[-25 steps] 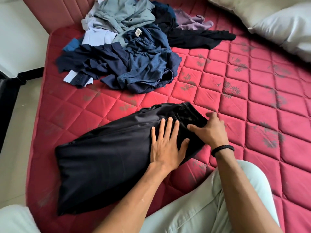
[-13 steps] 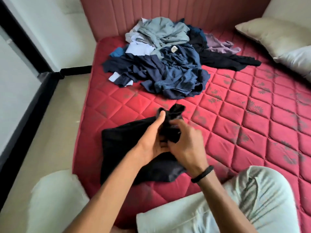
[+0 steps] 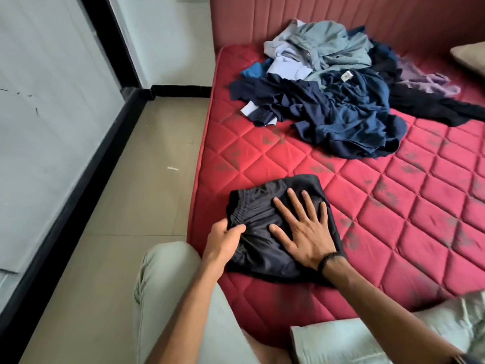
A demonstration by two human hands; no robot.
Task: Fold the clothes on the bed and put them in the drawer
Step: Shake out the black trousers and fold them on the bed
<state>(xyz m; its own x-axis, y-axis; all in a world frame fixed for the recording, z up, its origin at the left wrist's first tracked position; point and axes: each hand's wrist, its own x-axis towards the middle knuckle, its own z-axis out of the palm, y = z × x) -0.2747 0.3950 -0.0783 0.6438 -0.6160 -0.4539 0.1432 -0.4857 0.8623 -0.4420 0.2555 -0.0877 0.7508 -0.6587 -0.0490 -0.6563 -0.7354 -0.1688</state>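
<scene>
Since half a second ago I am seeing the black garment point(image 3: 265, 256) come down out of both hands and now it is lying as a compact folded square near the left edge of the bed point(image 3: 393, 232). My right hand point(image 3: 304, 232) is pressing flat on top of it, fingers spread wide, while the left hand point(image 3: 223, 240) is pinching the gathered waistband at the garment's left side (thumb on top, fingers tucked under). The fabric is looking dark, slightly shiny and rumpled. Farther up, the pile of clothes point(image 3: 341, 101) is sitting well apart. The quilted red mattress is meeting a padded headboard point(image 3: 341, 17); a tiled floor point(image 3: 131, 206) is running beside it.
</scene>
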